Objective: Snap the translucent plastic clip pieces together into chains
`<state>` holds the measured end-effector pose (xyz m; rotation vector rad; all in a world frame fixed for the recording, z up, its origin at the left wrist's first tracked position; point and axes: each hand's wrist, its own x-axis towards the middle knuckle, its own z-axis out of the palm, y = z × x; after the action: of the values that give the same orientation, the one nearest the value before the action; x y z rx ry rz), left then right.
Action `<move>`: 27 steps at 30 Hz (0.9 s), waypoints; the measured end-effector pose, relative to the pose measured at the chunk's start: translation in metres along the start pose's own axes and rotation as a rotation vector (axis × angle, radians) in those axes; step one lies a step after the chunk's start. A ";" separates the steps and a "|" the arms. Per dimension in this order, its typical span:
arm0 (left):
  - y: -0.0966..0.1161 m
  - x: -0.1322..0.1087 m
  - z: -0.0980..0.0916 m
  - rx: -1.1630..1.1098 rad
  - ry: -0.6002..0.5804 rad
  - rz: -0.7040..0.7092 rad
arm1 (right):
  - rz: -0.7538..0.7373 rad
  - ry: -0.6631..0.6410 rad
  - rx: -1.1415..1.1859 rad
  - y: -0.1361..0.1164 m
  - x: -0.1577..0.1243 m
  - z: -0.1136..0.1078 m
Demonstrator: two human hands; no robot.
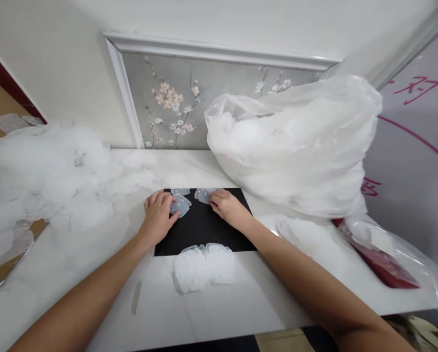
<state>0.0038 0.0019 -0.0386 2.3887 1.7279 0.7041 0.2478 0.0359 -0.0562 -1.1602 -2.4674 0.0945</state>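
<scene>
A black sheet (200,230) lies flat on the white table, bearing thin translucent pieces with pale dots. My left hand (157,215) is at its left edge, thumb and fingers gripping the edge of one dotted translucent piece (181,207). Further right, my right hand (229,208) has its fingertips closed on the edge of another dotted piece (203,195) near the sheet's far edge. A third piece (180,191) lies at that far edge, beyond my left hand. Close to me, a stack of whitish pieces (204,268) overlaps the sheet's near edge.
A large heap of translucent pieces (50,166) covers the table's left side. A bulging clear plastic bag (295,151) stands at the back right, with a smaller pile (310,239) before it. Farther right lies a red object (387,269) under clear plastic. A wall rises behind.
</scene>
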 end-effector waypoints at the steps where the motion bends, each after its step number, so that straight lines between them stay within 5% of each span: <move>1: 0.002 0.001 -0.001 -0.063 -0.020 0.001 | 0.008 -0.001 -0.026 -0.002 0.000 -0.002; 5: 0.008 0.001 -0.009 -0.337 -0.033 -0.025 | 0.076 0.092 0.068 -0.011 -0.001 -0.009; 9: 0.008 -0.003 -0.014 -0.718 -0.033 -0.200 | 0.124 0.107 0.362 -0.012 -0.006 -0.008; 14: 0.008 -0.005 -0.022 -1.048 -0.150 -0.394 | -0.017 0.004 0.244 -0.007 -0.007 -0.002; 17: 0.009 -0.005 -0.025 -1.143 -0.188 -0.405 | 0.092 0.055 0.312 -0.009 -0.006 -0.003; 22: 0.006 -0.007 -0.023 -1.066 -0.218 -0.387 | 0.490 0.233 0.954 -0.017 -0.006 -0.012; 27: 0.005 -0.005 -0.022 -1.047 -0.260 -0.428 | 0.710 0.044 1.600 -0.016 -0.008 -0.014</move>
<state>-0.0025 -0.0086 -0.0187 1.2866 1.2146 0.8690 0.2463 0.0179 -0.0421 -0.9946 -1.0221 1.7432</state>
